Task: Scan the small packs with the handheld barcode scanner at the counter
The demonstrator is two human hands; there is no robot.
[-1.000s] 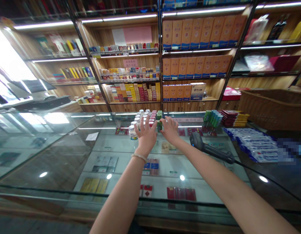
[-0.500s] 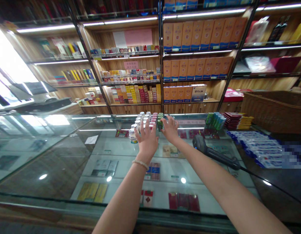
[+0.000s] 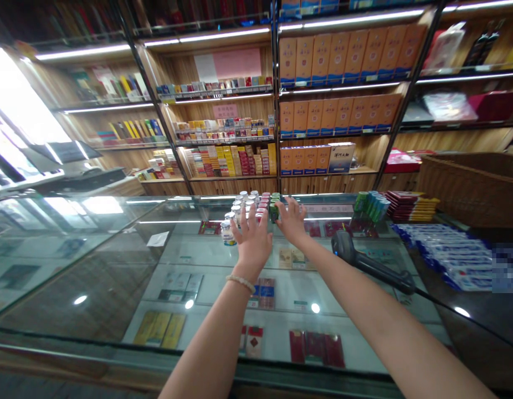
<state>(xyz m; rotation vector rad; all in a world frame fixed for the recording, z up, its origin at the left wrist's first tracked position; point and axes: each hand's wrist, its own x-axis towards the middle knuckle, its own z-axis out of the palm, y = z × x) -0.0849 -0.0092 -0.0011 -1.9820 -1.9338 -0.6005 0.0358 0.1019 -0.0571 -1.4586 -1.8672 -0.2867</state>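
Note:
Small white-capped bottles (image 3: 229,233) stand grouped at the far side of the glass counter. Beside them runs a row of pink-topped containers (image 3: 265,200), then a row of small green containers (image 3: 274,211). My left hand (image 3: 253,246), with a beaded bracelet at the wrist, is open, its fingers spread in front of the white bottles and pink containers, hiding some of them. At the right side of the green row is my right hand (image 3: 292,223), fingers apart and bent, thumb side against or very near the front green container. Neither hand shows a thing in its grasp.
A black handheld scanner (image 3: 368,263) with a cable lies right of my right arm. Beyond it are green and blue cylinders (image 3: 372,205), stacked red and yellow packs (image 3: 410,206) and blue-white packets (image 3: 447,252). Flat packs (image 3: 317,348) show under the glass. Stocked shelves (image 3: 277,94) stand behind.
The view has shifted very slightly, so everything sits a little further right. Both hands keep nearly the same place and pose beside the bottles and containers.

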